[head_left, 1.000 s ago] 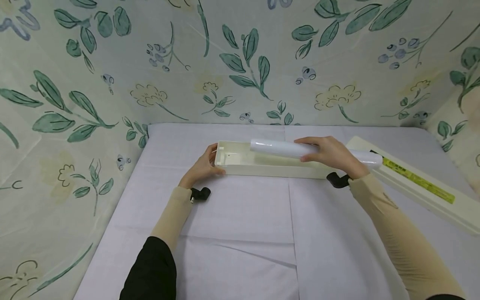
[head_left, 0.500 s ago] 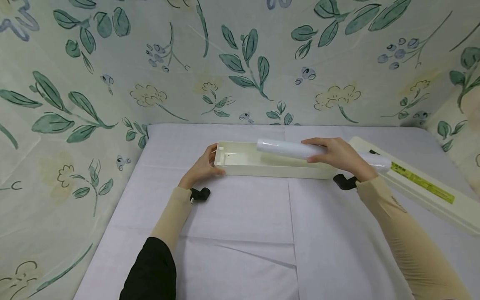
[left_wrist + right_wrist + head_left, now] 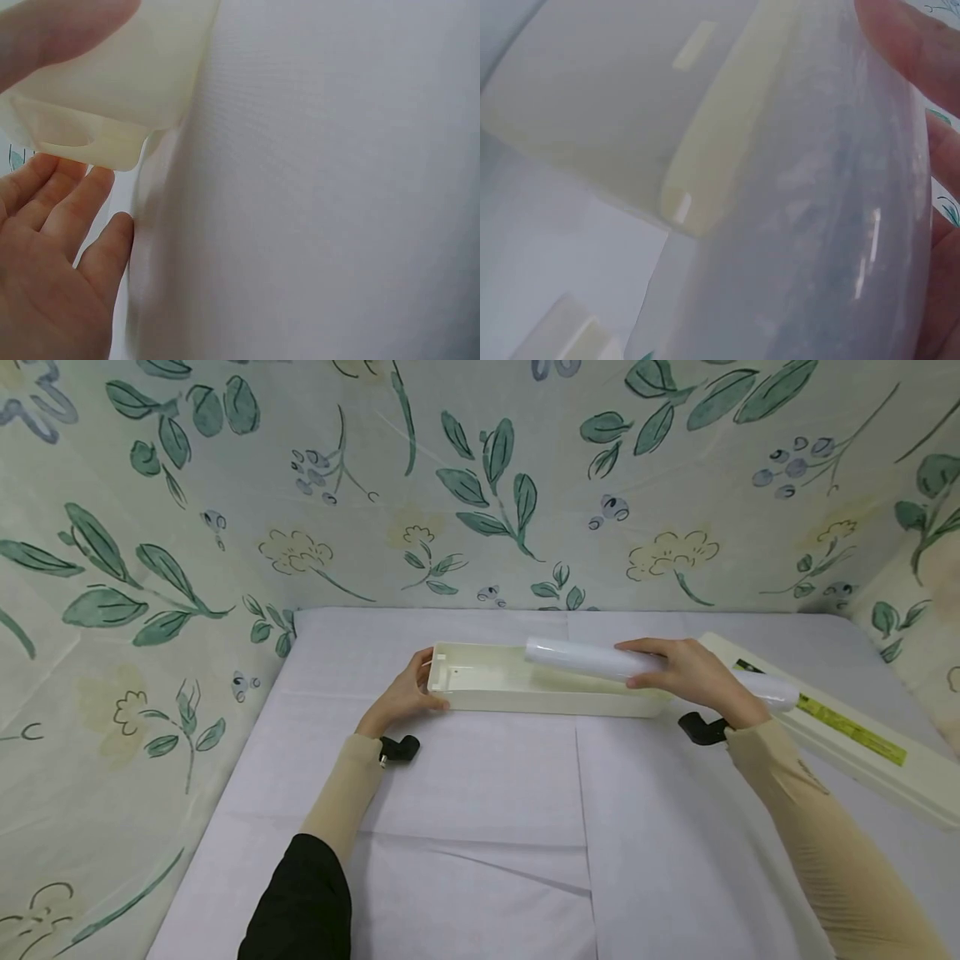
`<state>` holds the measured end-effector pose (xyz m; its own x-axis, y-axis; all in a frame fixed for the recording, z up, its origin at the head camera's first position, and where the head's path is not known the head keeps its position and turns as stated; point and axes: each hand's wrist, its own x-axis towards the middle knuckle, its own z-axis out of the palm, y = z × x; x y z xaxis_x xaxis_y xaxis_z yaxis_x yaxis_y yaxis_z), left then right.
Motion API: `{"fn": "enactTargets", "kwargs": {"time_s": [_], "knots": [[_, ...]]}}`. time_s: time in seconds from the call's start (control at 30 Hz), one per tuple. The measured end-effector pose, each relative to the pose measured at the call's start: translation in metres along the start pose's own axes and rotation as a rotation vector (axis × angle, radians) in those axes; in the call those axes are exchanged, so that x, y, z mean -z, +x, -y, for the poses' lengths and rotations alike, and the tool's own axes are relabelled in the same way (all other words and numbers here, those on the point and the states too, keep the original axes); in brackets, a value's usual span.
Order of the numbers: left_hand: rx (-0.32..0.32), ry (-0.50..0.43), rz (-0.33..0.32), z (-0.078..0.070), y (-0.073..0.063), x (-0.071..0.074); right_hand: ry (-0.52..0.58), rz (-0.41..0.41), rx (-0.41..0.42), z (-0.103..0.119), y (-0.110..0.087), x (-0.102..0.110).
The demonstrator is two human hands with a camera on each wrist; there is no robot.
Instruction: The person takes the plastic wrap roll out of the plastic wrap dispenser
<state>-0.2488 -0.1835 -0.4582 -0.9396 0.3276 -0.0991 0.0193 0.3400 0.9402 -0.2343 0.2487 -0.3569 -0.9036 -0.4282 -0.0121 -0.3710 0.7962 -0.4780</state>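
Note:
A long cream plastic box (image 3: 517, 702), with its top uncovered, lies on the table. My left hand (image 3: 402, 695) holds its left end, thumb on the front wall. In the left wrist view, fingertips (image 3: 101, 180) of this hand touch the box's end. My right hand (image 3: 692, 677) grips a glossy roll of plastic wrap (image 3: 573, 657) near its middle, thumb on the near side. The roll slants over the right half of the box, its right end beyond it. In the right wrist view, the film (image 3: 810, 225) hides part of the box's corner (image 3: 682, 217).
A long cream lid (image 3: 892, 781) with a yellow label (image 3: 851, 729) lies slantwise at the right, partly behind the roll. White cloth (image 3: 480, 793) covers the table. A curtain with leaf print (image 3: 450, 560) hangs along the back edge.
My right hand has carried the roll steadily to the right, so its left end uncovers more of the box's inside. My left hand and the box stay put.

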Motion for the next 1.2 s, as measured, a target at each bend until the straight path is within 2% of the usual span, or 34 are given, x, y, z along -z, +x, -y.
{"fn": "enactTargets", "kwargs": {"time_s": [0.4, 0.6, 0.67, 0.87, 0.97, 1.0, 1.2], "knots": [[0.011, 0.004, 0.005, 0.000, 0.000, 0.000, -0.030, -0.031, -0.006, -0.011, -0.012, 0.004], [0.026, -0.008, 0.024, -0.001, 0.000, 0.001, -0.009, -0.030, -0.039, -0.015, -0.020, 0.008], [0.035, -0.007, 0.030, -0.004, 0.000, 0.001, -0.001, -0.034, -0.050, -0.016, -0.023, 0.010], [0.033, -0.001, 0.039, -0.029, -0.014, 0.000, -0.016, -0.050, -0.052, -0.018, -0.030, 0.012], [0.030, -0.007, 0.040, -0.032, -0.016, 0.000, -0.032, -0.062, -0.047, -0.021, -0.033, 0.012], [0.031, -0.008, 0.041, -0.032, -0.016, 0.000, -0.037, -0.067, -0.046, -0.022, -0.034, 0.012], [0.016, -0.003, 0.003, -0.004, -0.002, -0.001, -0.032, -0.080, -0.059, -0.025, -0.040, 0.014]]}}
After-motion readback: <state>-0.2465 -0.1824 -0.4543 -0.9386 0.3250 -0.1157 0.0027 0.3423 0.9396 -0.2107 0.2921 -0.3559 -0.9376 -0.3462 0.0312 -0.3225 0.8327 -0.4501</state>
